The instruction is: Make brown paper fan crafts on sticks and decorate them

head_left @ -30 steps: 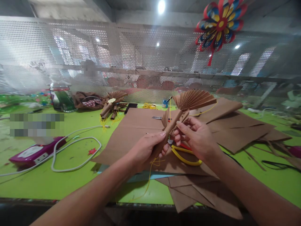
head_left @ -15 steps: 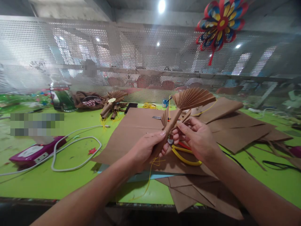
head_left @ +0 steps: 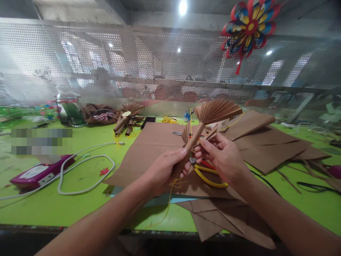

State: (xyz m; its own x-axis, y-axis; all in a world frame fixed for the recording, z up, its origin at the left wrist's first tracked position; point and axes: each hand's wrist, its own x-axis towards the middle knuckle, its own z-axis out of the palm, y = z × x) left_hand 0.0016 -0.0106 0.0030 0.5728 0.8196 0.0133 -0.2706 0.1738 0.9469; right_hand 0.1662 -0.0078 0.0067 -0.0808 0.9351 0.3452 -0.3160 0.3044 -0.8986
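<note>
My left hand (head_left: 163, 168) is closed around the rolled stem of a brown paper flower (head_left: 213, 111), whose pleated fan head stands up and to the right. A yellow string (head_left: 170, 193) hangs from the stem's lower end. My right hand (head_left: 222, 156) pinches the stem and a small pleated paper leaf just below the fan. Both hands hover above brown paper sheets (head_left: 154, 149) on the green table (head_left: 53, 206). Yellow-handled scissors (head_left: 210, 179) lie under my right hand.
A pink device (head_left: 39, 172) with a white cable (head_left: 87, 167) sits at the left. Finished paper flowers (head_left: 128, 119), a jar (head_left: 69, 106) and a phone (head_left: 148, 122) stand at the back. More brown sheets (head_left: 271, 145) spread right. A perforated screen (head_left: 133, 64) bears a coloured pinwheel (head_left: 247, 25).
The flower has tilted and shifted very slightly left in my hands; otherwise nothing has visibly moved.
</note>
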